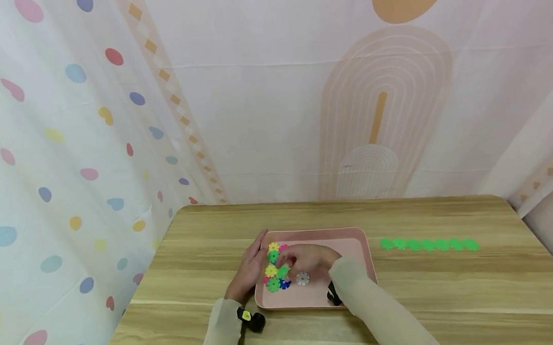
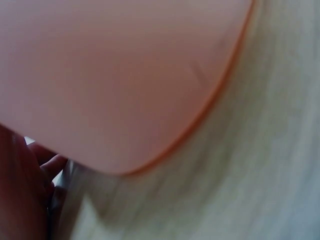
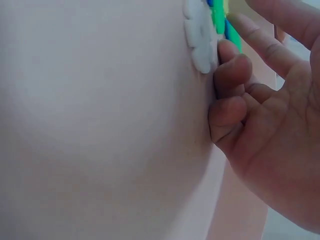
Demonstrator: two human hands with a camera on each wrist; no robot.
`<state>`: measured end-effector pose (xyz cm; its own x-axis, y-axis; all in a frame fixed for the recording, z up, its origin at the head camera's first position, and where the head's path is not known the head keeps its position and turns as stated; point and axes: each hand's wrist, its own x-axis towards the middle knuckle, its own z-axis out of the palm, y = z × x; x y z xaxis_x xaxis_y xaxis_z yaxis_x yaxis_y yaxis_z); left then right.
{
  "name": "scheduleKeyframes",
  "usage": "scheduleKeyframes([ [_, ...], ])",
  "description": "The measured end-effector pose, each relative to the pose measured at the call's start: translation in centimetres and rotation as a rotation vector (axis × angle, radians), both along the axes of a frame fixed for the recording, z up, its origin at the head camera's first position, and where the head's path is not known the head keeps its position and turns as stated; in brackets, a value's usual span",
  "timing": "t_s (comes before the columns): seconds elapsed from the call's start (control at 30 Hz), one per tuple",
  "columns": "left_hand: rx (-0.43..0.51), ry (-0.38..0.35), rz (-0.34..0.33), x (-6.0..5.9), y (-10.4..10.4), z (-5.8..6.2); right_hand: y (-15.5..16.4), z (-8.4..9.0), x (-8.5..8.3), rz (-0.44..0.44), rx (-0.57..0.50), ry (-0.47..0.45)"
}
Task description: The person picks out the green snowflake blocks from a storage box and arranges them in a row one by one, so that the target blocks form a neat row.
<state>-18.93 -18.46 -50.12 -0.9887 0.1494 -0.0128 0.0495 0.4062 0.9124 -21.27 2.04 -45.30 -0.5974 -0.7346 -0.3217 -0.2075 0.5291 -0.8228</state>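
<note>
A pink tray (image 1: 319, 300) lies on the table with several notched plastic snowflake discs at its left end. My left hand (image 1: 249, 270) grips the tray's left side, thumb at the rim and fingers along the outside. Inside the tray, my right hand (image 1: 307, 257) reaches over the discs. Its index finger is extended to a yellow disc (image 3: 226, 7), while the other fingers curl above the tray floor. A green disc (image 1: 273, 284) and another yellow disc (image 1: 270, 271) lie by the fingertips. One white disc (image 3: 200, 37) sits nearer the middle, apart from the pile.
To the right of the tray, several green discs (image 1: 428, 245) lie in a straight row on the wooden table (image 1: 430, 299). A patterned curtain (image 1: 265, 116) hangs behind the table and along its left side.
</note>
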Motion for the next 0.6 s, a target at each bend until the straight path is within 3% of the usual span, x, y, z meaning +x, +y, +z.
scheduleKeyframes([
  [0.3, 0.018, -0.002, -0.003, 0.18, -0.01, 0.10, -0.45, -0.36, 0.11, -0.016, 0.032, 0.069],
  [0.6, 0.018, -0.002, -0.002, 0.08, 0.04, 0.07, -0.52, -0.50, 0.17, -0.053, 0.010, 0.079],
])
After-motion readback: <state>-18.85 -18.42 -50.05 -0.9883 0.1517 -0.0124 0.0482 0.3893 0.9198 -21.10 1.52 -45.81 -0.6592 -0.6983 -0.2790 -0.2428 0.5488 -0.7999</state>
